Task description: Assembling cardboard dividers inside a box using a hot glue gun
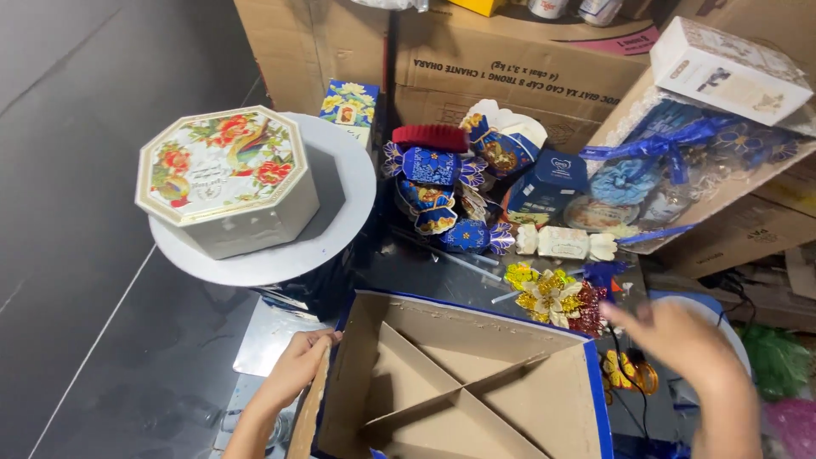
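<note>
A cardboard box [476, 340] with a blue rim and crossed cardboard dividers lies open at the bottom centre. My left hand [297, 365] grips its left wall. My right hand [680, 340] hovers blurred just past the box's right edge, near a gold and red foil flower [552, 299]; nothing shows in it. Beyond the box lies a pile of blue candy-shaped packages [433, 166] and a white one [563, 243].
An octagonal floral tin [225, 183] stands on a round grey board [340, 195] at the left. Large cardboard cartons [510, 68] line the back. A wrapped tray with blue ribbon [680, 161] leans at the right, a white box [727, 68] on top.
</note>
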